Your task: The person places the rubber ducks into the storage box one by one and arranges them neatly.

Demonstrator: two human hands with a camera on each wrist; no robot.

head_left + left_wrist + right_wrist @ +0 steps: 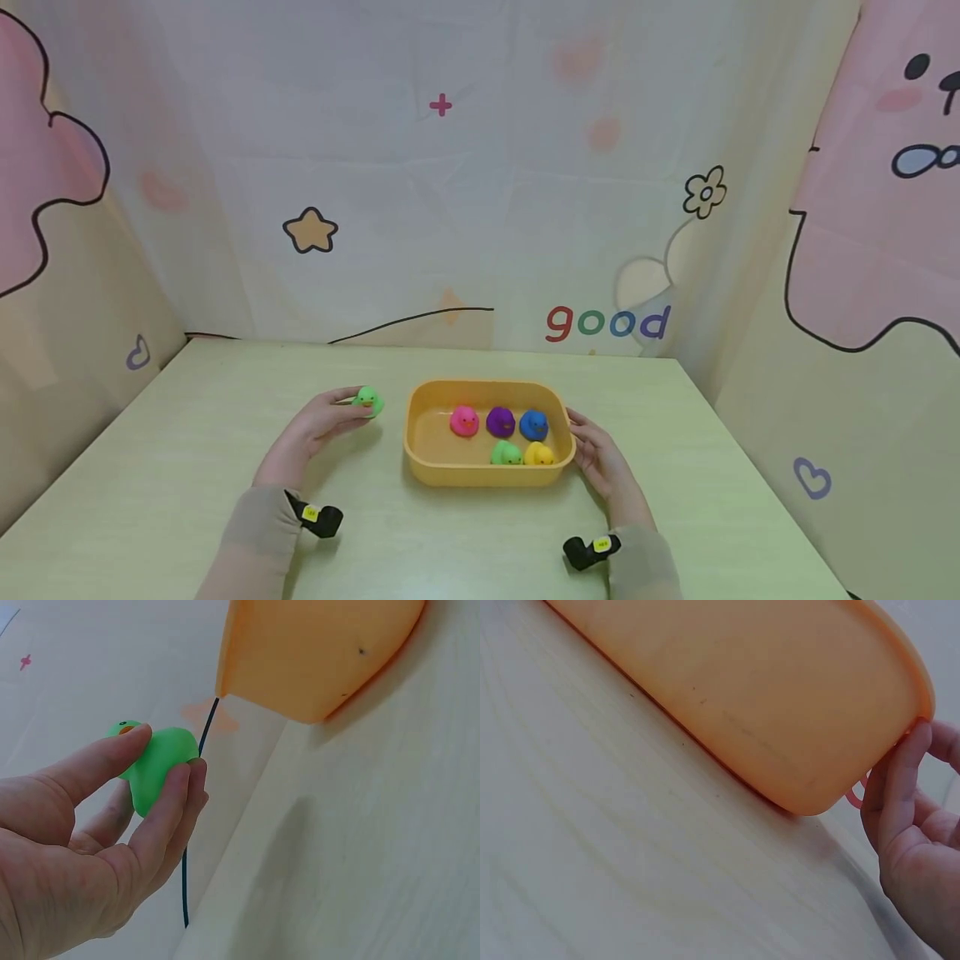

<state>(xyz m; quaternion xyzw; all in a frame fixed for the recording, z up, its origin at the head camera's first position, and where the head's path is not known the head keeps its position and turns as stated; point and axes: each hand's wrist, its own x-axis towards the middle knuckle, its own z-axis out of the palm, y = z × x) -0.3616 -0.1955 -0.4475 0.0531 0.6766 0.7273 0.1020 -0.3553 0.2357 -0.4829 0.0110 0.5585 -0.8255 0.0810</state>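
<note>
Left fingers and thumb pinched a green duck by its body, held off the table, well left of the orange tub. Grip looked light, on a smooth rounded toy; my judgement was that a squeeze or a quick swing could have popped it loose, and it would have rolled off across the table.

Right fingers lay fairly straight against the tub's right end, thumb at the rim, clamping nothing as far as the wrist view showed. Right hand only steadied the tub. A push from that side could have slid the tub left, since it sat loose on a slick surface.

Inside the tub: pink duck, purple duck and blue duck in a back row, a second green duck and a yellow duck in front, close-packed at the right. Left half stayed bare. A duck dropped from height onto the packed side would likely have bounced off the others, or tipped them.
</note>
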